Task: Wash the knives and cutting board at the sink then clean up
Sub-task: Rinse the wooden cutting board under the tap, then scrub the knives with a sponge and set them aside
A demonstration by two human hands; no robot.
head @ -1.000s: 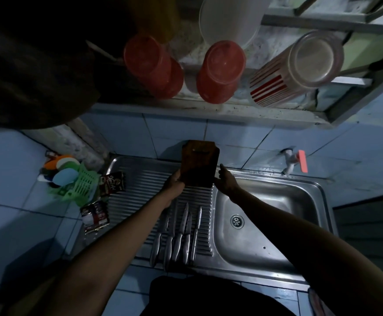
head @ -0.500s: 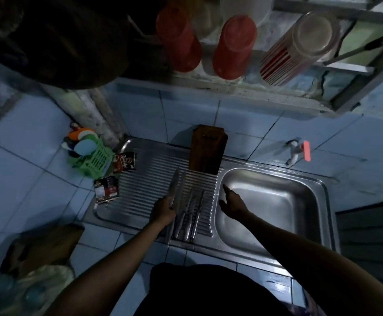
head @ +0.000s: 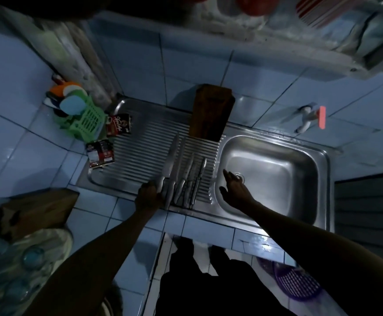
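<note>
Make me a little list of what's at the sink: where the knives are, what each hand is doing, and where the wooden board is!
knives: a row of knives lying on the ribbed draining side, left of the sink
left hand: left hand grips the handle of the biggest knife
right hand: right hand open over the sink, holding nothing
cutting board: cutting board standing against the tiled wall
tap: tap on the wall
</note>
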